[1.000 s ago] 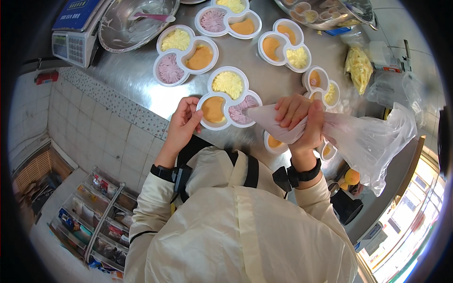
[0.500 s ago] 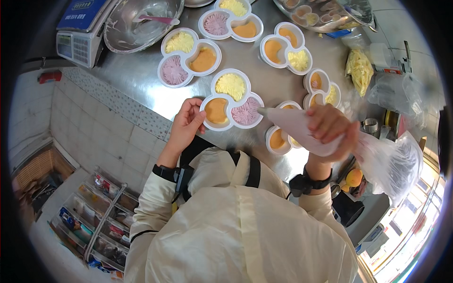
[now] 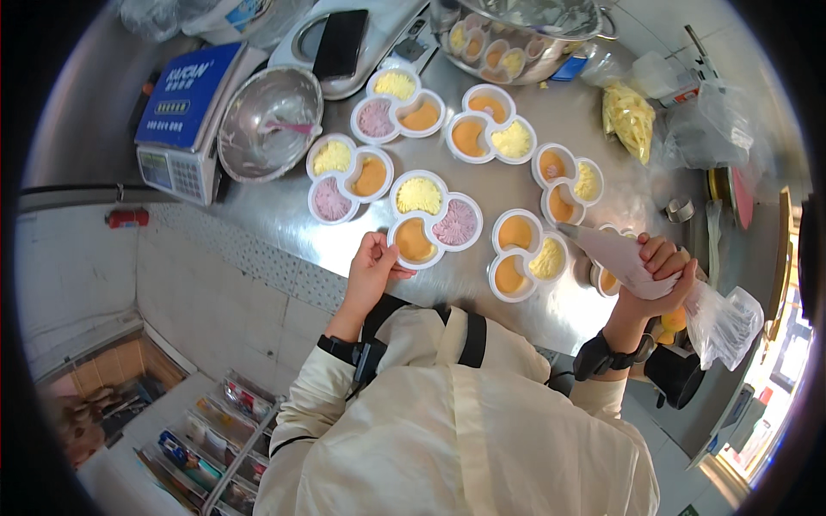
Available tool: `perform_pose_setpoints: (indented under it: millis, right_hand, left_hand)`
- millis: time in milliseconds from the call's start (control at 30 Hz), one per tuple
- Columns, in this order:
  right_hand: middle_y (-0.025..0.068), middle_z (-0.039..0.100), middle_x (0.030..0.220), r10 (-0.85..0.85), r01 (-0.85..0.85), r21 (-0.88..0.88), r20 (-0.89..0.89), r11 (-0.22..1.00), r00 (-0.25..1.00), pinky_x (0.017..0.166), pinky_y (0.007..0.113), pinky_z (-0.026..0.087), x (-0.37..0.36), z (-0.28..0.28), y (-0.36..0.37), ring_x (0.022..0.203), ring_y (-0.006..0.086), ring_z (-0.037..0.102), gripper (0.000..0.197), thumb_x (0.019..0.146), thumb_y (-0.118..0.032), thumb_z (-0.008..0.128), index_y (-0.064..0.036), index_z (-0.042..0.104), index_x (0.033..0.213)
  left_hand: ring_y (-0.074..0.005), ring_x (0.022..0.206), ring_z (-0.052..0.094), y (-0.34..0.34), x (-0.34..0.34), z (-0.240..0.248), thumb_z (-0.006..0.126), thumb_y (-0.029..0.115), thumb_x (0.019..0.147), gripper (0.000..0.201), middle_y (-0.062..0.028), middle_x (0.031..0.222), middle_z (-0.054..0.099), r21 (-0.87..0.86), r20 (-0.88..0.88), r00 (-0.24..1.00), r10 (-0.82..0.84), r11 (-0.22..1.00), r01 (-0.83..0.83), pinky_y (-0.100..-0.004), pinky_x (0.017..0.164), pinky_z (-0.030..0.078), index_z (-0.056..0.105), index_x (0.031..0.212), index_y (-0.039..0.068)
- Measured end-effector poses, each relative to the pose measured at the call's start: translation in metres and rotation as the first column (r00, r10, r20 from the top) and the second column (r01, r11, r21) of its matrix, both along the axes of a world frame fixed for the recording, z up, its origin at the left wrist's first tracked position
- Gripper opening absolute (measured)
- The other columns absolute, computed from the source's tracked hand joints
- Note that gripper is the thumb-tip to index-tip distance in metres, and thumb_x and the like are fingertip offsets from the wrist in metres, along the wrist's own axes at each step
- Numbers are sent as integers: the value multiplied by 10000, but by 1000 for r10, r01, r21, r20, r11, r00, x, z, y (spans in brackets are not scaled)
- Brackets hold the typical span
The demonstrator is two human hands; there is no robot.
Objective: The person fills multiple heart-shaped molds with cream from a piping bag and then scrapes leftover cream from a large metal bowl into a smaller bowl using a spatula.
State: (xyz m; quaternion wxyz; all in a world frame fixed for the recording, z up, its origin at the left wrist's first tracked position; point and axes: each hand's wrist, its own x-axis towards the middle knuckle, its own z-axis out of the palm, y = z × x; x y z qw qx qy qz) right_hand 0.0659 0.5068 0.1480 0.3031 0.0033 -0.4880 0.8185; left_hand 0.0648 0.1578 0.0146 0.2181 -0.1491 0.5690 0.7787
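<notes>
Pinched between the thumb and fingers of my left hand [image 3: 376, 267] is the near-left rim of a white three-section tub [image 3: 438, 248]. Pale yellow strands, ruffled purple cream and a smooth orange filling each take one section. My right hand [image 3: 662, 279] is closed around a piping bag [image 3: 615, 258] of pale pink-purple cream, its loose plastic end trailing out behind. The bag's tip hangs apart from the held tub, between two tubs on the right. One right-hand tub [image 3: 523, 249] shows two orange sections and one yellow. Another tub, partly hidden, lies behind the bag.
More filled tubs stand on the steel table, two with purple cream at the left. Behind them are a metal bowl [image 3: 231, 146] with a pink spatula, a blue-topped scale [image 3: 185, 107], a phone [image 3: 341, 45] and a large metal basin. A yellow bag [image 3: 626, 125] lies at right.
My right hand has drawn the piping bag's tip away from the purple section, toward the right. My left hand still holds the tub. The view has shifted, showing more of the table's back.
</notes>
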Motion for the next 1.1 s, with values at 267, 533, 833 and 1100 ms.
perform_pose_setpoints:
  millis: [267,533,833,1100]
  right_hand:
    - [75,399,510,-149,149,-39,10,988,989,756,403,440,24,-4,18,591,209,456,463,915,-294,251,-98,350,507]
    - [80,403,514,-299,299,-9,1,954,954,753,403,435,32,-8,30,600,216,459,449,908,-293,275,-93,352,514]
    - [80,388,490,-425,437,106,-119,893,898,717,385,438,57,4,39,569,209,451,442,906,-267,258,-90,346,510]
    - [94,407,486,-582,588,118,-85,800,809,678,381,448,96,-13,57,533,209,447,442,905,-255,268,-76,366,513]
  left_hand:
    - [-201,665,641,14,-20,22,419,209,936,182,-120,797,605,-71,106,981,-162,983,170,-268,565,523,437,934,28]
    - [-377,741,586,33,-123,96,463,235,856,245,-199,753,599,-846,-407,756,-512,524,-101,-425,630,456,578,869,18]
    - [-375,823,613,112,-227,66,535,141,751,193,-243,827,621,-997,-7,475,-880,-31,-73,-436,739,493,650,801,-6]
    - [-371,889,587,107,-231,49,461,184,806,261,-234,941,606,-992,129,477,-869,-110,67,-450,778,462,590,938,-1]
